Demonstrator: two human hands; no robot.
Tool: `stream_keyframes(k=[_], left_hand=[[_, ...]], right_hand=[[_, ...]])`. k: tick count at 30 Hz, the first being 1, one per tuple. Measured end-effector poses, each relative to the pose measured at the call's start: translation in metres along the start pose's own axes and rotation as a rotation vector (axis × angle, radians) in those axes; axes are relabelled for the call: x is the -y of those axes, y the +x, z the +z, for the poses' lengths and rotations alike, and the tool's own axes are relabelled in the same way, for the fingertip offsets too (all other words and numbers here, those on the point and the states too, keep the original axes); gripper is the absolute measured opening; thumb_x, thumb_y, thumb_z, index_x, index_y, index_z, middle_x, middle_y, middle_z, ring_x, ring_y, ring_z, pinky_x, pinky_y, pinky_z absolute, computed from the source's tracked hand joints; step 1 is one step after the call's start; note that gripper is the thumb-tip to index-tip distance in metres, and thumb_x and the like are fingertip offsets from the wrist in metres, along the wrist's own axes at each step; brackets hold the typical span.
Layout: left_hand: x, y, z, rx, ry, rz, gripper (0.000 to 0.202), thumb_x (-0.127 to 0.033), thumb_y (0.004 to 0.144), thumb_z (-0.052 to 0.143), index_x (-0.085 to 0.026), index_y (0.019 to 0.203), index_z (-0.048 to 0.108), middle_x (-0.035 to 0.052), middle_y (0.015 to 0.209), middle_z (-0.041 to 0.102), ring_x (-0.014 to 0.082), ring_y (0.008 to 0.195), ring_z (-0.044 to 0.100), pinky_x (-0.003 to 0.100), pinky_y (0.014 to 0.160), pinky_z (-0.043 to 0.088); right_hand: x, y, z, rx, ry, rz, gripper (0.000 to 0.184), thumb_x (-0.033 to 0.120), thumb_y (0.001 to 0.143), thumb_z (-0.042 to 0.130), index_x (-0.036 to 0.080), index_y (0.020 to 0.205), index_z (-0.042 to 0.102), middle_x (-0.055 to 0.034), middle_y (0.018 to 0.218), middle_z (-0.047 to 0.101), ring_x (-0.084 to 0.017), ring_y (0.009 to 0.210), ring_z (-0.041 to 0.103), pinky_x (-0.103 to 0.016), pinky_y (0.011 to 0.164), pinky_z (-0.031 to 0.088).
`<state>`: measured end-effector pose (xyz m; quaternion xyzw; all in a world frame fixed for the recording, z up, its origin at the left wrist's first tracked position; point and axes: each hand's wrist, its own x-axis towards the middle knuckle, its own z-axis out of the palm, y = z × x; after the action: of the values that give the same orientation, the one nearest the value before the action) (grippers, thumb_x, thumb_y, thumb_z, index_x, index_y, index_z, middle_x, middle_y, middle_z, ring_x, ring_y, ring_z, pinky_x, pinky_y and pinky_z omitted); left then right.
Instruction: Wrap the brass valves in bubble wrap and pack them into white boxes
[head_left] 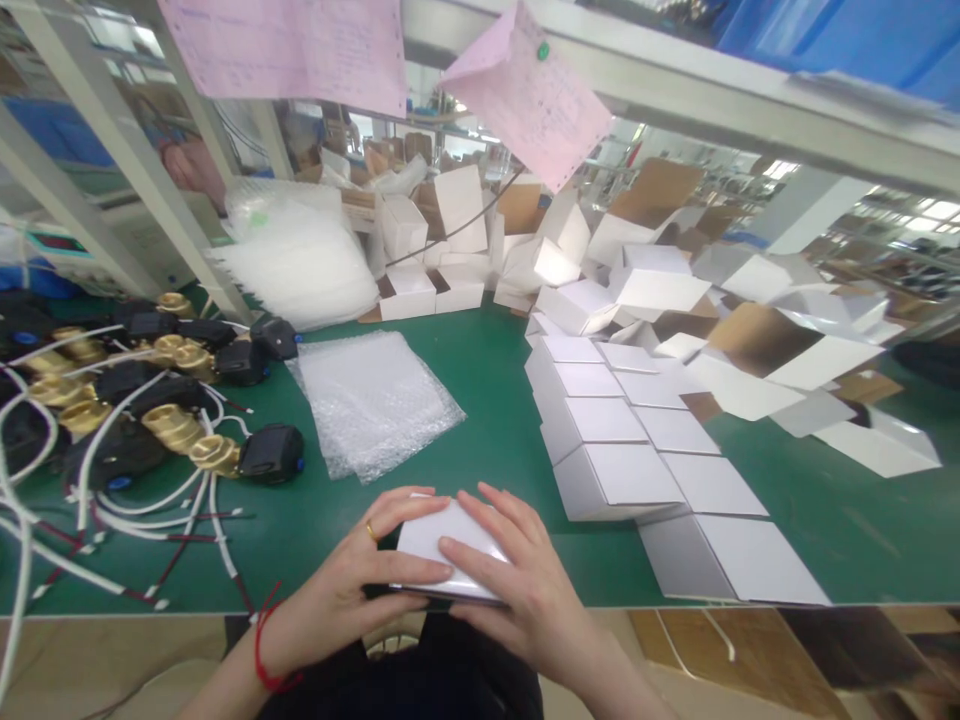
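Both my hands are wrapped around a small white cardboard box (426, 540) at the front edge of the green table. My left hand (379, 560) grips its left side, with fingers lying over the top and the thumb low on the front. On the other side my right hand (521, 565) has its fingers spread across the top and right side, thumb below. The fingers cover much of the box, and its contents cannot be seen. Flat bubble-wrap bags (375, 400) lie just beyond my left hand. To the right stand rows of closed white boxes (630, 472).
Brass valves with black actuators (217, 455) and white cables (97, 470) crowd the left side. A stack of bubble wrap (300, 255) stands behind. Open white boxes (660, 275) pile up at the back and right. Pink papers (525, 95) hang from the overhead rail.
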<state>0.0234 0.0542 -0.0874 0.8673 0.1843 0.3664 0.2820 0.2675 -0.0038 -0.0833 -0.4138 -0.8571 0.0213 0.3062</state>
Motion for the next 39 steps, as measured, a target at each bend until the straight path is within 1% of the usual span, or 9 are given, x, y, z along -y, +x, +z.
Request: stream_keyframes(k=[7,13,19,23,26,28,32,36,39], left_hand=[[0.001,-0.003,0.006,-0.05,0.083,0.035,0.037,-0.008,0.091,0.062,-0.034,0.116,0.07,0.0051,0.135,0.061,0.0246,0.136,0.049,0.049,0.11,0.048],[-0.02,-0.002,0.021,0.018,0.154,0.042,0.048,-0.003,0.09,0.055,-0.034,0.125,0.064,0.006,0.144,0.056,0.0261,0.141,0.044,0.051,0.11,0.047],[-0.034,0.018,0.078,0.061,0.154,0.086,0.063,-0.005,0.089,0.055,-0.022,0.148,0.041,0.0168,0.154,0.043,0.0291,0.145,0.039,0.047,0.111,0.047],[-0.036,0.045,0.131,0.073,0.113,-0.004,0.085,-0.015,0.088,0.063,-0.016,0.157,0.015,0.026,0.159,0.031,0.0329,0.145,0.039,0.047,0.11,0.049],[-0.041,0.061,0.153,0.1,0.084,-0.031,0.093,-0.01,0.083,0.063,-0.018,0.158,0.009,0.026,0.162,0.025,0.0348,0.146,0.035,0.051,0.111,0.047],[-0.043,0.064,0.152,0.149,0.072,-0.031,0.093,-0.008,0.08,0.065,-0.019,0.157,0.014,0.0247,0.162,0.024,0.0351,0.147,0.034,0.053,0.111,0.047],[-0.04,0.056,0.127,0.18,0.083,-0.07,0.081,-0.004,0.08,0.061,-0.021,0.151,0.026,0.0199,0.158,0.036,0.0301,0.144,0.04,0.05,0.111,0.048],[-0.035,0.038,0.099,0.093,0.094,-0.153,0.064,-0.007,0.085,0.061,-0.022,0.143,0.039,0.0144,0.151,0.048,0.0246,0.138,0.049,0.044,0.111,0.049],[-0.031,0.026,0.078,-0.041,0.12,-0.228,0.052,-0.01,0.088,0.06,-0.022,0.136,0.047,0.013,0.143,0.055,0.0225,0.131,0.055,0.04,0.108,0.051]], right_hand=[[0.011,-0.005,0.011,-0.148,-0.013,0.061,0.034,0.03,0.092,0.065,0.024,0.126,0.065,-0.0122,0.139,0.059,-0.03,0.133,0.048,-0.046,0.102,0.052],[0.02,-0.029,-0.005,-0.186,-0.075,0.083,0.036,0.023,0.088,0.063,0.024,0.124,0.063,-0.0093,0.138,0.06,-0.03,0.134,0.047,-0.047,0.103,0.049],[0.022,-0.081,-0.03,-0.276,-0.382,0.212,0.044,0.02,0.079,0.06,0.021,0.123,0.064,-0.0098,0.126,0.068,-0.031,0.124,0.056,-0.048,0.113,0.033],[0.019,-0.103,-0.03,-0.281,-0.515,0.354,0.054,0.028,0.086,0.061,0.017,0.139,0.053,-0.0143,0.134,0.063,-0.034,0.127,0.054,-0.052,0.116,0.027],[0.003,-0.11,-0.028,-0.301,-0.55,0.457,0.056,0.025,0.091,0.056,0.019,0.146,0.044,-0.0139,0.141,0.057,-0.033,0.134,0.049,-0.056,0.118,0.023],[-0.014,-0.112,-0.029,-0.317,-0.564,0.48,0.053,0.025,0.094,0.054,0.021,0.146,0.043,-0.014,0.143,0.056,-0.033,0.136,0.047,-0.059,0.117,0.024],[-0.041,-0.11,-0.036,-0.318,-0.592,0.462,0.049,0.028,0.096,0.053,0.022,0.145,0.045,-0.0142,0.139,0.059,-0.033,0.131,0.052,-0.061,0.116,0.025],[-0.036,-0.116,-0.037,-0.352,-0.532,0.441,0.052,0.028,0.097,0.054,0.022,0.147,0.046,-0.0156,0.143,0.055,-0.038,0.13,0.053,-0.066,0.114,0.028],[-0.029,-0.131,-0.02,-0.52,-0.445,0.43,0.057,0.025,0.093,0.062,0.026,0.149,0.047,-0.0133,0.142,0.057,-0.039,0.123,0.059,-0.06,0.107,0.044]])
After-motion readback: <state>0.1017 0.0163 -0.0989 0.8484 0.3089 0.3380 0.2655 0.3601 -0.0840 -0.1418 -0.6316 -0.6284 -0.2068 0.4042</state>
